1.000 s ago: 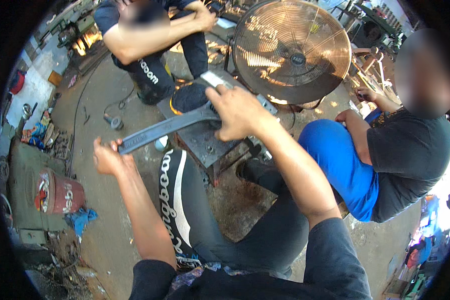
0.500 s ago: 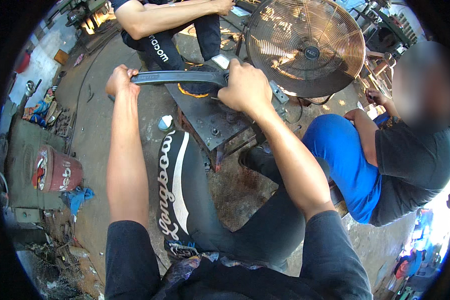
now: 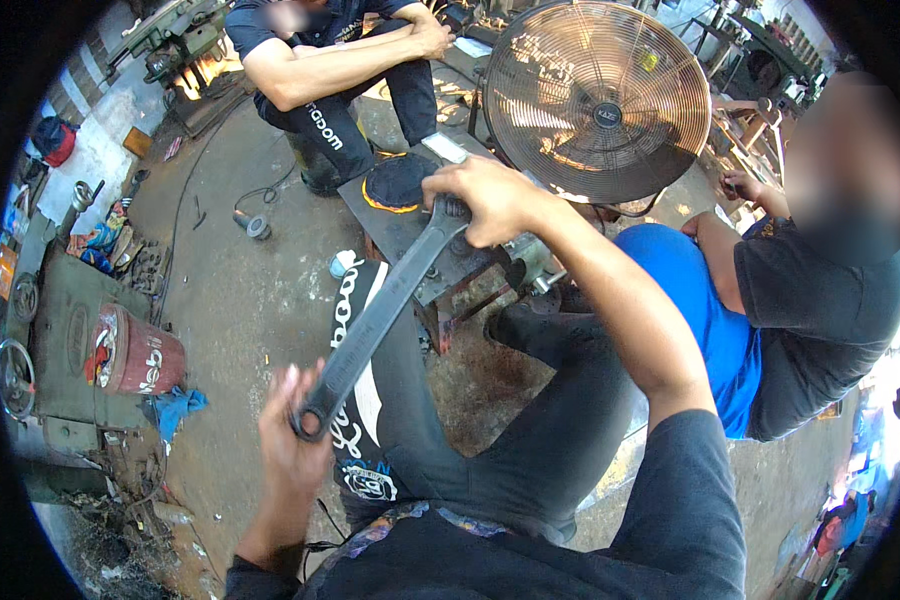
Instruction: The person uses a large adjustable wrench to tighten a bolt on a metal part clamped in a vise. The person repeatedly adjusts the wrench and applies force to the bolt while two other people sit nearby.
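Observation:
A large dark grey wrench (image 3: 375, 315) lies slantwise in front of me, above my left thigh. My right hand (image 3: 485, 195) is closed round its head, which my fingers partly hide. At the lower end, by the hole in the handle, is my left hand (image 3: 295, 440). Its fingers are stretched, somewhat blurred, and lie loosely against or behind the handle. Beyond the wrench stands a low metal table (image 3: 435, 285), bearing a round black pad with an orange edge (image 3: 392, 183) and a flat pale rectangular object (image 3: 444, 148).
A big round fan (image 3: 600, 105) stands beyond the table. One person (image 3: 335, 75) sits across from me; another, in blue trousers (image 3: 685, 320), sits close at right. At left are a red bucket (image 3: 150, 352), a blue rag (image 3: 178, 410) and a corded power tool (image 3: 255, 226) on the floor.
The wrench has swung from level to slanting, its handle end coming down towards me. My left hand has dropped with that end and its fingers have loosened. My right hand still grips the head.

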Action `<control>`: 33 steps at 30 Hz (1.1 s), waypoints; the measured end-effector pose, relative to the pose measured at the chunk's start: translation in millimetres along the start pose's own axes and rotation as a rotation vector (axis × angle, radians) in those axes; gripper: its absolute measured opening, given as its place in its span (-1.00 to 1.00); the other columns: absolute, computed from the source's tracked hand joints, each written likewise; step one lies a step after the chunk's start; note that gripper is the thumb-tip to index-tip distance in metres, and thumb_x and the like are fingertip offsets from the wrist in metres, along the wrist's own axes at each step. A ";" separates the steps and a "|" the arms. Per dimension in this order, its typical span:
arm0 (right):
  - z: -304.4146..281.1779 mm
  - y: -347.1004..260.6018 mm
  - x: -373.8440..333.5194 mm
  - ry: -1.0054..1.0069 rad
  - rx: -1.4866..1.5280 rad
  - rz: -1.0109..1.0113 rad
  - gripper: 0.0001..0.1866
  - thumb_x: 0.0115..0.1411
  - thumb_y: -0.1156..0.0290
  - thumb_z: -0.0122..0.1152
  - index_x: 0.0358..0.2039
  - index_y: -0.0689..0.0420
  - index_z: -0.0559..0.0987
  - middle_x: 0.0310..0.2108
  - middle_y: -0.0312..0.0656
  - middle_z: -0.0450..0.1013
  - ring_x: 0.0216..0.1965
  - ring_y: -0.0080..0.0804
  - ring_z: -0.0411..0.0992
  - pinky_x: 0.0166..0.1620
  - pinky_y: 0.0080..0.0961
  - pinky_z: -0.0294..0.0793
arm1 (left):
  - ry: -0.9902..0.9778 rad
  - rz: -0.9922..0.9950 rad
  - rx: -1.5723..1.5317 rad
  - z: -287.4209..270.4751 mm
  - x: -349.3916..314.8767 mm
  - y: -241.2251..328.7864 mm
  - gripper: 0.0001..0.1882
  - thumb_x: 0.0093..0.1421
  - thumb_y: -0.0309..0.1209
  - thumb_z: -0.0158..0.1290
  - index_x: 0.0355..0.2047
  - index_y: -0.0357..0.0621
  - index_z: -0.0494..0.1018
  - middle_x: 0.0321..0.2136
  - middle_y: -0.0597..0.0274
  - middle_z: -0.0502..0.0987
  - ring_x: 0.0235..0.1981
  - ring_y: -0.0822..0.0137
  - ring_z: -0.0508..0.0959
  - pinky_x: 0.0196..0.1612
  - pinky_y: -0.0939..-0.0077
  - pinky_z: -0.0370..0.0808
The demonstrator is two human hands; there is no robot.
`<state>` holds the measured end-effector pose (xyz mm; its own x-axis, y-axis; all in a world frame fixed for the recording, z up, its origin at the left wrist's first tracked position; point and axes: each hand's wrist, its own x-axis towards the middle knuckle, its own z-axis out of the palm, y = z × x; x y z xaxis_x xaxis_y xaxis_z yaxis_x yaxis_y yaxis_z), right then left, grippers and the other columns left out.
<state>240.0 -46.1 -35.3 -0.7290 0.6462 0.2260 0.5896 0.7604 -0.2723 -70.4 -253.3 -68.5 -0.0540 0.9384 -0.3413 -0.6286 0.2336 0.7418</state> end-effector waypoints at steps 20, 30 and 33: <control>91.0 -197.1 -130.0 0.103 1.830 0.929 -0.46 0.47 -0.09 0.01 -0.01 0.21 0.53 -0.14 -0.11 0.57 -0.18 -0.37 0.57 -0.05 -0.36 0.59 | -0.587 -0.792 0.271 56.8 -12.9 -73.2 -0.65 0.43 -0.17 -0.04 -0.24 -0.28 0.43 -0.51 0.07 0.53 -0.55 0.16 0.60 -0.43 0.31 0.58; 91.3 -241.3 -125.6 0.544 2.693 0.697 -0.55 0.56 -0.03 -0.21 0.10 0.09 0.34 -0.36 -0.31 0.19 -0.41 -0.54 0.17 -0.30 -0.51 0.30 | -1.038 0.443 0.548 188.4 201.2 15.5 -0.53 0.50 -0.13 -0.13 -0.03 -0.36 0.52 -0.04 -0.03 0.61 0.08 0.12 0.59 0.21 0.17 0.46; 85.4 -247.5 -127.3 0.502 2.532 0.784 -0.47 0.54 -0.12 -0.27 0.16 0.08 0.32 -0.34 -0.26 0.22 -0.38 -0.45 0.22 -0.27 -0.42 0.37 | -1.294 0.214 0.670 218.9 265.7 -50.4 -0.52 0.49 -0.13 -0.07 -0.18 -0.38 0.61 -0.13 -0.02 0.67 -0.01 0.19 0.64 0.14 0.25 0.50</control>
<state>157.2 -322.1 -76.6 -0.4468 0.8187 -0.3607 -0.8210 -0.5354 -0.1983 116.8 40.0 -70.2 0.8451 0.4540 0.2822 -0.2104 -0.2027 0.9564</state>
